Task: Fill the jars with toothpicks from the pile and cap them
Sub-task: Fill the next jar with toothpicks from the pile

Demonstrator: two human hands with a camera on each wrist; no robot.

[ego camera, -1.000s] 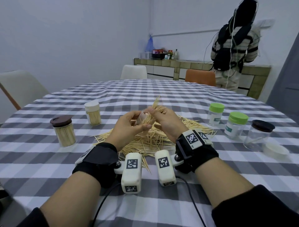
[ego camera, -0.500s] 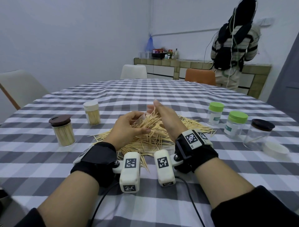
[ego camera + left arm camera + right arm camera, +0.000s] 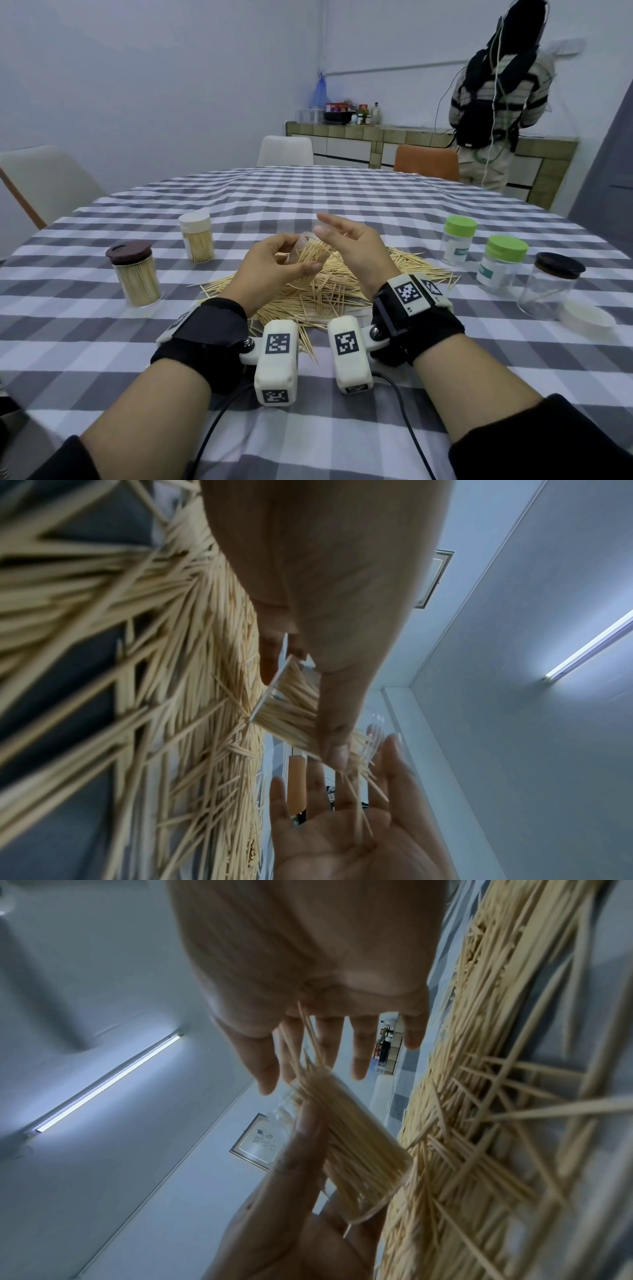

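Head view: green-lidded jar [image 3: 459, 245] label unreadable.

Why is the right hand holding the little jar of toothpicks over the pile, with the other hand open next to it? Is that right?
Not quite: the left hand holds the little jar of toothpicks over the pile. The right hand is the open one beside it. The head view shows this; the rest is right.

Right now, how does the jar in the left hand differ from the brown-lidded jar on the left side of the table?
The held jar is tilted, uncapped and gripped by the left hand. The brown-lidded jar stands upright on the tablecloth, capped, and nobody touches it. Both are clear and hold toothpicks.
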